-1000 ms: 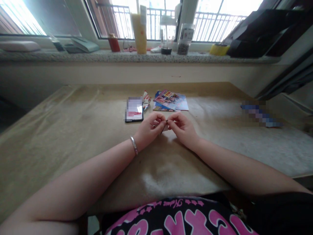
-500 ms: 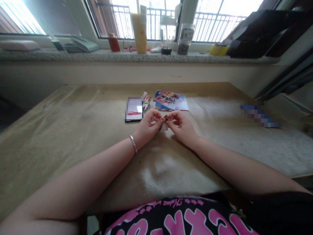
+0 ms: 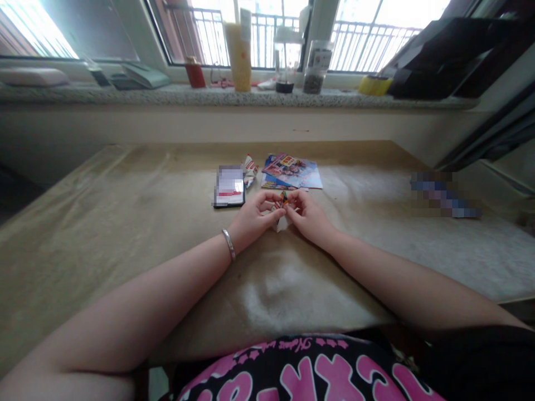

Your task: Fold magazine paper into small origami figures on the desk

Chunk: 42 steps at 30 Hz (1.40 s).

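Over the middle of the table, my left hand (image 3: pixel 259 214) and my right hand (image 3: pixel 310 216) meet with fingers closed on one small piece of folded paper (image 3: pixel 282 225). Its white side hangs below the fingertips, and a coloured printed tip sticks up between them. Fingers hide most of its folds. Just beyond my left hand, a folded red-and-white paper piece (image 3: pixel 251 171) rests beside a phone (image 3: pixel 229 192) with a lit, blurred-out screen. Colourful printed leaflets (image 3: pixel 295 171) lie in an overlapping pile behind my hands.
A tan cover lies over the table (image 3: pixel 137 234). At the right is a pixelated blue strip-like thing (image 3: pixel 445 197). The stone windowsill (image 3: pixel 146 97) behind carries a red jar (image 3: pixel 194 73), a yellow cup (image 3: pixel 239 58), clear containers (image 3: pixel 314 67) and a yellow tape roll (image 3: pixel 375 84).
The folded paper has been turned between my fingers. Its white part now shows lower and its coloured tip points more upward. Both hands have shifted slightly; the other things stay put.
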Motion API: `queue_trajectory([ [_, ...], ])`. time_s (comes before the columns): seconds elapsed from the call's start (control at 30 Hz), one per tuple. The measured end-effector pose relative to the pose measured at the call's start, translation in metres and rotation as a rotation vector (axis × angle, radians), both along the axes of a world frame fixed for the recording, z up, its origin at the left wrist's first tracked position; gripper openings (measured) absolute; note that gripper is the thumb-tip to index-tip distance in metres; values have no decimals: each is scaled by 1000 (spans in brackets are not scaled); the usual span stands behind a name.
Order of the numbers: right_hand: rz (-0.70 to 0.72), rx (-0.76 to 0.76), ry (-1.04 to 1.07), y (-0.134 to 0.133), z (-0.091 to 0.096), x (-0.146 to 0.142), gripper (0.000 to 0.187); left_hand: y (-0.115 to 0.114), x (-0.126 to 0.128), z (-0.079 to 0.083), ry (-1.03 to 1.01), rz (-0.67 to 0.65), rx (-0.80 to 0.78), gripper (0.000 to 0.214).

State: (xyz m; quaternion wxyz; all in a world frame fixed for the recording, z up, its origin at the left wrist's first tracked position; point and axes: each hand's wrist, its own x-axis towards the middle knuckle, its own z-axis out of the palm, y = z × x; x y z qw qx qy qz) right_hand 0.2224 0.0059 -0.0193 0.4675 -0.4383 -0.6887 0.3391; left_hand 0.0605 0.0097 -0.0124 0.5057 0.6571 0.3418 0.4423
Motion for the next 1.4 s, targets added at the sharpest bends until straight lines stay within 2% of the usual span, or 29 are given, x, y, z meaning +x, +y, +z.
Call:
queue_trajectory([
  [0.13,6,0,-24,4,-3,1,20,3,0,-1,31,45,-29,28],
  [0.27,25,-8,-68,6,-4,3,25,7,-1,-4,98,105,16,25],
  [0.5,19,-22,-175,10,-6,5,33,14,-5,-10,175,77,57,35],
  [0.63,17,-13,-245,13,-8,7,35,15,-10,-12,329,85,188,41],
  [0.83,-27,127,-479,16,-9,11,36,15,-13,-7,625,121,377,34],
  [1.0,-46,162,-515,15,-8,11,41,11,-11,1,867,105,479,35],
  [1.17,-56,185,-636,14,-6,10,34,8,-11,1,963,84,567,35],
  [1.27,-48,200,-688,12,-5,10,36,8,-14,-2,989,113,611,34],
  [1.4,-40,215,-726,9,-3,10,41,7,-16,-3,1016,75,675,34],
])
